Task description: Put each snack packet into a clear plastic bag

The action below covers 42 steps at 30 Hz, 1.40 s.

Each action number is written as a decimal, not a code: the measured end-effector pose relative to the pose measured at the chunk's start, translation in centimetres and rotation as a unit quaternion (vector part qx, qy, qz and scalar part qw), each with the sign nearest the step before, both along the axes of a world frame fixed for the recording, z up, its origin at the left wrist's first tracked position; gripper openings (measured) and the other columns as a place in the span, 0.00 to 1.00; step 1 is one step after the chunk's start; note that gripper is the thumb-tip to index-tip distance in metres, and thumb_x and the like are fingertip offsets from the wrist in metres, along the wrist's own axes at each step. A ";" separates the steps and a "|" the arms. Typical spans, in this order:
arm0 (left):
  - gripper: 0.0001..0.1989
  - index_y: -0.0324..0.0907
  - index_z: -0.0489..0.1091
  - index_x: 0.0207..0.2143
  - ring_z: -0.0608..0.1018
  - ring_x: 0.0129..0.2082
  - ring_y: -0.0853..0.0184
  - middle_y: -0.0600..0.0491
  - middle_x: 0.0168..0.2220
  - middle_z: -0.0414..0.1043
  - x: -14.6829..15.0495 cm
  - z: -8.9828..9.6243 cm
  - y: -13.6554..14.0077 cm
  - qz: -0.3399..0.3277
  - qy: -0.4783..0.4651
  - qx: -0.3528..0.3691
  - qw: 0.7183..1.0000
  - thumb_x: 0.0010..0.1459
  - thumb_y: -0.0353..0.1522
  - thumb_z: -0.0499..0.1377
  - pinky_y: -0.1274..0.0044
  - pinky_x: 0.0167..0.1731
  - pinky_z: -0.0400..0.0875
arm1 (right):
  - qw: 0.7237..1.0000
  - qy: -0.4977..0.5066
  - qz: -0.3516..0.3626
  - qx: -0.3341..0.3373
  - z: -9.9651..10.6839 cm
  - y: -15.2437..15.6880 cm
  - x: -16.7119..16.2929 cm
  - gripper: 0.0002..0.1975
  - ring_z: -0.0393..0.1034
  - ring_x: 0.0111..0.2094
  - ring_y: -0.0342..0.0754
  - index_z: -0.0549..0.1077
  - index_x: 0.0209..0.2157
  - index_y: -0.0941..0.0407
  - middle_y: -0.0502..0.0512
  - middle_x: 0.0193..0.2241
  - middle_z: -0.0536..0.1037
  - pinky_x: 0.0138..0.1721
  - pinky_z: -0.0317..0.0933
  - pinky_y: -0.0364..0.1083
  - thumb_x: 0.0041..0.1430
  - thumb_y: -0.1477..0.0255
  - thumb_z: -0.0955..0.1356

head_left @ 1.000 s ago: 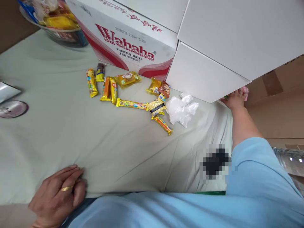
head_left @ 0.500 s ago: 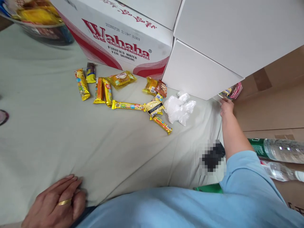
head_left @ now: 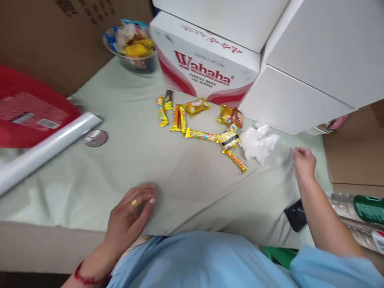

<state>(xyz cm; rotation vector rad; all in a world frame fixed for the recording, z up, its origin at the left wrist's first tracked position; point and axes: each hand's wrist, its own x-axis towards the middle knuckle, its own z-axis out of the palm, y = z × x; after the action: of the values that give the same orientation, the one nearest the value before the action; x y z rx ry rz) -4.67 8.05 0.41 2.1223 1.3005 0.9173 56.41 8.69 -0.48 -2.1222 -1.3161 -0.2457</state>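
My left hand (head_left: 132, 212), a gold ring on one finger, hovers at or rests on the pale green cloth (head_left: 180, 176) near the front edge. Its fingers are loosely bent, the thumb apart, with nothing seen in them. My right hand (head_left: 304, 162) is closed above the cloth at the right; what it holds, if anything, is hidden. Beside it lies a crumpled clear plastic bag (head_left: 258, 142). Several yellow-wrapped snack bars (head_left: 201, 135) lie in a loose row, along with a gold-and-black packet (head_left: 228, 138), a wrapped cake (head_left: 196, 106) and a brown packet (head_left: 237, 117).
A Wahaha water carton (head_left: 207, 76) and white boxes (head_left: 300, 98) stand behind the snacks. A bowl of packets (head_left: 138, 62) is at the back left. Leftward are a white roll (head_left: 45, 154), a round disc (head_left: 96, 138) and a red bag (head_left: 27, 108). Bottles (head_left: 369, 208) and a black object (head_left: 295, 216) are right.
My right hand has drawn back from the gap behind the white box toward me. My left hand has shifted forward over the cloth. The view has swung left, bringing in the roll and red bag.
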 end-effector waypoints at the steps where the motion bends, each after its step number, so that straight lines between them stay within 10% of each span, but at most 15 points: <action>1: 0.07 0.50 0.75 0.41 0.84 0.44 0.58 0.52 0.40 0.82 0.0 0.8 1.9 0.013 0.011 0.011 1.000 0.64 0.31 0.58 0.66 0.46 0.79 | 1.000 0.006 0.024 -0.016 -0.6 -2.3 -3.2 0.22 0.73 0.34 0.51 0.80 0.39 0.65 0.67 0.33 0.80 0.38 0.66 0.52 0.69 0.60 0.64; 5: 0.06 0.46 0.74 0.40 0.81 0.46 0.56 0.47 0.45 0.79 0.8 2.5 13.7 0.080 0.084 0.046 0.992 0.66 0.34 0.57 0.63 0.50 0.76 | 0.960 -0.017 0.248 -0.125 -2.2 -12.5 -17.2 0.15 0.73 0.57 0.60 0.77 0.54 0.54 0.65 0.57 0.78 0.57 0.68 0.61 0.72 0.66 0.65; 8: 0.12 0.42 0.72 0.50 0.79 0.49 0.59 0.43 0.56 0.73 1.8 2.9 25.3 0.152 0.097 0.039 0.983 0.64 0.31 0.60 0.63 0.54 0.74 | 0.952 -0.035 0.275 -0.131 -3.1 -17.7 -24.4 0.20 0.71 0.61 0.61 0.70 0.64 0.54 0.66 0.63 0.75 0.62 0.63 0.64 0.74 0.71 0.64; 12: 0.28 0.34 0.63 0.62 0.70 0.61 0.71 0.46 0.67 0.64 2.2 3.3 38.1 0.233 0.058 0.031 0.970 0.60 0.23 0.64 0.68 0.70 0.57 | 0.969 -0.071 0.222 -0.084 -3.8 -19.6 -27.2 0.23 0.74 0.56 0.61 0.68 0.67 0.54 0.64 0.57 0.79 0.59 0.65 0.63 0.73 0.71 0.64; 16: 0.28 0.21 0.59 0.61 0.71 0.65 0.65 0.41 0.66 0.66 1.1 3.0 43.0 0.186 0.086 -0.062 0.977 0.63 0.27 0.64 0.69 0.67 0.61 | 0.976 -0.086 0.196 -0.052 -4.0 -19.3 -27.1 0.24 0.77 0.51 0.59 0.71 0.66 0.52 0.60 0.52 0.83 0.53 0.68 0.58 0.70 0.75 0.66; 23: 0.13 0.35 0.66 0.41 0.76 0.58 0.63 0.45 0.60 0.70 -0.5 0.8 39.3 0.209 0.082 0.028 0.974 0.59 0.26 0.69 0.73 0.62 0.69 | 0.977 -0.084 0.190 -0.056 -4.1 -19.5 -27.4 0.22 0.78 0.51 0.59 0.74 0.62 0.52 0.60 0.52 0.83 0.53 0.69 0.59 0.69 0.75 0.67; 30: 0.09 0.43 0.68 0.35 0.75 0.42 0.67 0.55 0.43 0.73 -4.2 0.3 27.4 0.117 0.086 0.074 0.987 0.64 0.34 0.66 0.76 0.51 0.71 | 0.976 -0.078 0.197 -0.056 -4.6 -19.7 -27.1 0.22 0.77 0.52 0.60 0.72 0.63 0.53 0.62 0.54 0.82 0.55 0.68 0.60 0.69 0.74 0.67; 35: 0.06 0.46 0.73 0.38 0.76 0.43 0.62 0.50 0.43 0.75 -1.9 3.5 19.2 -0.019 0.012 0.153 0.988 0.65 0.38 0.64 0.72 0.46 0.72 | 0.975 -0.084 0.198 -0.051 -4.5 -19.7 -27.1 0.22 0.77 0.52 0.60 0.72 0.62 0.54 0.62 0.54 0.82 0.55 0.69 0.61 0.69 0.75 0.67; 39: 0.15 0.45 0.72 0.34 0.77 0.37 0.65 0.53 0.37 0.74 4.7 6.7 16.9 -0.039 -0.188 0.011 0.981 0.54 0.37 0.75 0.74 0.42 0.74 | 0.975 -0.088 0.196 -0.047 -4.5 -19.6 -27.1 0.22 0.77 0.52 0.60 0.73 0.62 0.54 0.62 0.54 0.82 0.54 0.69 0.61 0.68 0.76 0.67; 42: 0.16 0.45 0.68 0.35 0.76 0.29 0.71 0.57 0.34 0.73 10.3 6.4 17.8 -0.017 -0.427 -0.212 0.879 0.57 0.36 0.74 0.76 0.36 0.75 | 0.976 -0.089 0.193 -0.042 -4.6 -19.6 -27.2 0.21 0.77 0.52 0.60 0.73 0.61 0.53 0.62 0.53 0.82 0.54 0.70 0.61 0.68 0.77 0.67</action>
<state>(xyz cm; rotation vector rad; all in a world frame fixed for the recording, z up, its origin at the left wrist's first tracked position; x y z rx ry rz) 5.58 25.85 6.79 1.1556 0.8693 1.2154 29.25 -10.87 -5.06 -1.8945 -1.8383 -0.2225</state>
